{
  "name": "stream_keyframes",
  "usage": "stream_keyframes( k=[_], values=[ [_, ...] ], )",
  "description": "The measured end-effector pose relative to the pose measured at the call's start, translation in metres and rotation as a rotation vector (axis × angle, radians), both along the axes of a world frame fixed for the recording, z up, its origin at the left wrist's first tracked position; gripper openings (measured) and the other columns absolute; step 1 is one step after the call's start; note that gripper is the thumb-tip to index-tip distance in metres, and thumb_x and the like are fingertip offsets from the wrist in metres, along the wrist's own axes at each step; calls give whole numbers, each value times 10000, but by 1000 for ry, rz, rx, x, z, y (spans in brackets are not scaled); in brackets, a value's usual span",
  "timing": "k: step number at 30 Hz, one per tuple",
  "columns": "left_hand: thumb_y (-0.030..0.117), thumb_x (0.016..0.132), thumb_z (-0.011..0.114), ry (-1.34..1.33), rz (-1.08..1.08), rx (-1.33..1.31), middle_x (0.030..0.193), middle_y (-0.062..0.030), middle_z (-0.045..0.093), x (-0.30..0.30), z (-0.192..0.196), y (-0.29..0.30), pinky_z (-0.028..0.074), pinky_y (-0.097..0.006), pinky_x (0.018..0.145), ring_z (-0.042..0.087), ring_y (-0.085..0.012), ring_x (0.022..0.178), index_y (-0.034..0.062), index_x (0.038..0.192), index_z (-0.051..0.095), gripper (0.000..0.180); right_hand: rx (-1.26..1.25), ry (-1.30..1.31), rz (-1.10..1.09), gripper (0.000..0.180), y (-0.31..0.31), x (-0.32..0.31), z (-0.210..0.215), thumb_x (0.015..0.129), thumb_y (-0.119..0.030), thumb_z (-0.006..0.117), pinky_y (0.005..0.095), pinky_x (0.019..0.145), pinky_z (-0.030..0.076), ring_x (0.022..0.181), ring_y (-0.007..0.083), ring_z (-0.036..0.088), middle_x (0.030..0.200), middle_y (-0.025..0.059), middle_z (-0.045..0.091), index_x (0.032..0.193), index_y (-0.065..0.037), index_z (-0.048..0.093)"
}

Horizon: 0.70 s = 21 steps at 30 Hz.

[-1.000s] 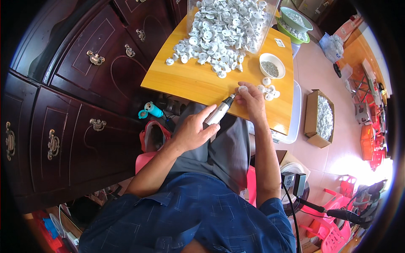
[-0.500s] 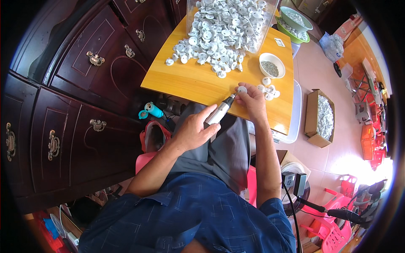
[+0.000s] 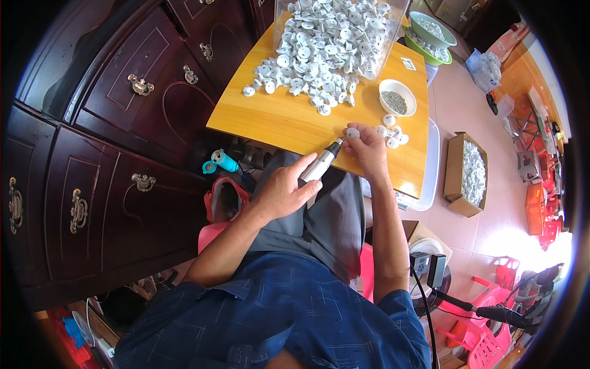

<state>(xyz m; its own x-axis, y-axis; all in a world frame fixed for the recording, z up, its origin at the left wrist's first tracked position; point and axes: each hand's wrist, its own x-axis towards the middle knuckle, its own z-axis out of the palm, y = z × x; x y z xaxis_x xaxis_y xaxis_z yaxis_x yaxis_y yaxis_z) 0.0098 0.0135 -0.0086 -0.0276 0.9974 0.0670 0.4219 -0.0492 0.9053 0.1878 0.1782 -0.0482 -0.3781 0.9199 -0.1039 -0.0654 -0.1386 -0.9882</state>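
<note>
Your left hand [image 3: 286, 189] grips a silver screwdriver [image 3: 319, 165], your right hand [image 3: 370, 150] pinches a white disc [image 3: 353, 133] just beyond its tip, over the table [image 3: 276, 117]: seemingly a fastening step, and next calls for holding both steadily in line

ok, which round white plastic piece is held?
The piece pinched in the right hand, near the tip of the silver cylindrical tool; the others lie loose or heaped.

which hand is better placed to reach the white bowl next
Likely the right hand: it is nearer the white bowl, though it holds a white disc; the left hand holds the silver tool, farther away.
</note>
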Motion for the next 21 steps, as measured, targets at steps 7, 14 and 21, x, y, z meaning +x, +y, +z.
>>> stream_keyframes(
  k=[7,14,21],
  values=[
    [202,892,691,5,1,-12,1217,-256,640,1,3,1,498,-366,925,649,-301,1116,-56,1366,484,578,2,-13,-1,229,0,0,0,957,-77,620,210,697,541,772,90,647,982,57,692,1165,19,614],
    [203,893,689,16,2,-3,1232,-265,629,0,1,2,484,-375,956,628,-316,1158,-57,1366,482,579,-5,-15,2,233,0,0,0,958,-82,620,211,700,537,778,87,643,1000,57,691,1168,19,610],
    [165,912,661,-33,15,1,1068,-171,678,0,-4,2,528,-304,726,669,-188,821,-48,1378,477,545,12,-23,26,232,0,0,-3,957,-75,624,205,708,533,790,77,638,1025,51,692,1176,-1,612]
  ],
)
